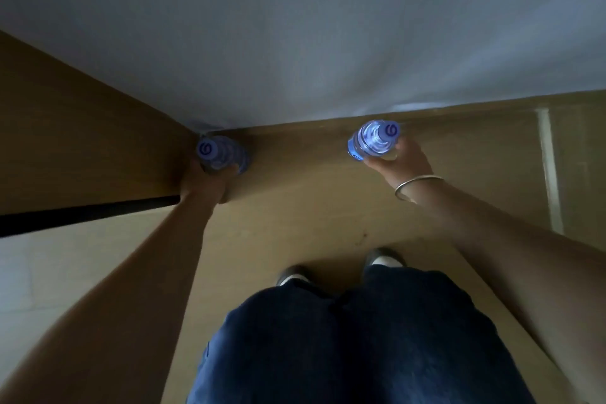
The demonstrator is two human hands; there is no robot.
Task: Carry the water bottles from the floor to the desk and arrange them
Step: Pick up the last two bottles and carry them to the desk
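**A:** What is shown, and where are the bottles?

**B:** A downward view from head height is given. Two clear plastic water bottles with blue caps are seen from above. The left bottle (220, 154) is held by the left hand (206, 185) low in the corner where a brown panel (82, 147) meets the pale wall (311, 26). The right bottle (373, 140) is held by the right hand (401, 162) near the foot of the wall. A bangle (414, 186) is worn on the right wrist. Dark trousers (354, 338) and two shoes are seen below, on a tan floor (295, 216).

**A:** How are the fingers set?

**B:** On both sides the fingers are closed around the bottle's body, below the cap.

**A:** How would the bottles be expected to handle?

**B:** They are judged to be full, so a fair weight in each hand is likely. Thin plastic walls would probably give under a hard squeeze, and a smooth label could slip. A grip round the middle, as seen, or at the stiffer neck, is judged soundest.

**A:** What cannot be made out?

**B:** The scene is dim and blurred. The bottles' bases are hidden, so it cannot be told whether they rest on the floor or are lifted. No desk surface can be identified with certainty, and no further bottles are seen.
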